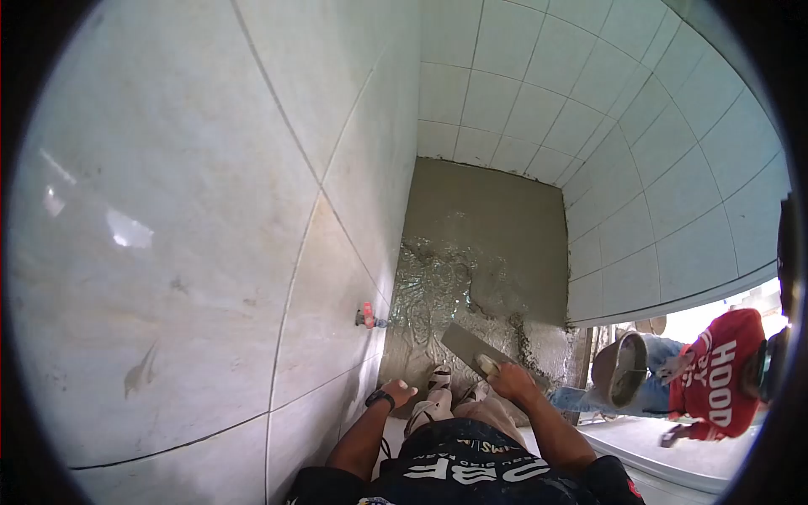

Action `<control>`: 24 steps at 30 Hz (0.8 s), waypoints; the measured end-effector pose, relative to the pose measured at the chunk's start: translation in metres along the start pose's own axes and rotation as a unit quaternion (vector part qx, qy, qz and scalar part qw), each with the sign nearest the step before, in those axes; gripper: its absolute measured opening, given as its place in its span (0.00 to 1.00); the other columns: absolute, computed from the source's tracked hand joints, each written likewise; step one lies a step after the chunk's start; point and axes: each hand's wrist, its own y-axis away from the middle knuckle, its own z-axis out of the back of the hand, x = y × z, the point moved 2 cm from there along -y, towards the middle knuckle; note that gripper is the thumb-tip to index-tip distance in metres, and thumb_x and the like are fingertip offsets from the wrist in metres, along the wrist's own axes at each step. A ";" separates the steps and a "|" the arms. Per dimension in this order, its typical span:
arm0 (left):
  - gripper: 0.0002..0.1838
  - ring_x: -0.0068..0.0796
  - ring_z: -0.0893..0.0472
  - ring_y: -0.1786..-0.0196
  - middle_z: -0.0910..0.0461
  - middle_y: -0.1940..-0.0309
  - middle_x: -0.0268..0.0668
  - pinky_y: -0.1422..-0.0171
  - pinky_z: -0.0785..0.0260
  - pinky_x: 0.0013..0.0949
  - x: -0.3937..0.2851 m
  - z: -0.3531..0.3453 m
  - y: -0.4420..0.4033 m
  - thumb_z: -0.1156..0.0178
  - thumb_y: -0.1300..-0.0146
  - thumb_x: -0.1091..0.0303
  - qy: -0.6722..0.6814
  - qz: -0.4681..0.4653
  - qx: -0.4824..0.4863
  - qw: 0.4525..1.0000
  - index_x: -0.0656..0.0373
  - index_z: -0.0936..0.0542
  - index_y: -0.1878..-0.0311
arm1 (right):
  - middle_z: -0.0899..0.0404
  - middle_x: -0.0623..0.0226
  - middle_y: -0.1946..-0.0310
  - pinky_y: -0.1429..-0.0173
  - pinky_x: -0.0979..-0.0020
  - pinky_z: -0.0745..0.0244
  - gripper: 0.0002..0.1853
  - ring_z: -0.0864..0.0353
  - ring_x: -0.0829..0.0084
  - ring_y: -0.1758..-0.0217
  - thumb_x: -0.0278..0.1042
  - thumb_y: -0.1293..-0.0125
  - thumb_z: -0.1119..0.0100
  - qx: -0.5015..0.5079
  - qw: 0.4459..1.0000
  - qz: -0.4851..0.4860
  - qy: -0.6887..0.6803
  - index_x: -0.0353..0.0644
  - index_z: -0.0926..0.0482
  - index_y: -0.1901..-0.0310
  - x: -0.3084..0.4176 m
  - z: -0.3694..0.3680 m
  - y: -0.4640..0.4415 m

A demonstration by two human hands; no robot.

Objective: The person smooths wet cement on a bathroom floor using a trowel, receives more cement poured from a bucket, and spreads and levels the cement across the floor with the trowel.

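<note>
My right hand [512,381] is closed round the handle of a flat rectangular trowel [468,345]. The trowel's blade reaches out to the upper left, over the wet cement floor [438,290]. Whether the blade touches the cement I cannot tell. My left hand [397,391], with a dark band on its wrist, is curled closed near the left wall, and no tool shows in it. Near my feet the cement is rough and watery. Toward the far wall it looks smoother, with a ragged ridge between the two areas.
A small red-handled tap [367,316] sticks out of the tiled left wall [210,252]. Tiled walls [656,168] also stand ahead and to the right. At the opening on the right, a person in a red top [720,374] has a bucket [621,370] in front of them.
</note>
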 end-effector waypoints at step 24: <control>0.24 0.58 0.29 0.38 0.28 0.42 0.57 0.33 0.38 0.53 -0.144 0.159 0.119 0.38 0.42 0.63 -0.029 -0.246 -0.660 0.709 0.63 0.24 0.44 | 0.18 0.40 0.55 0.43 0.49 0.26 0.21 0.18 0.44 0.49 0.44 0.39 0.42 0.028 0.998 -0.013 -0.053 0.35 0.19 0.52 0.083 -0.029 -0.036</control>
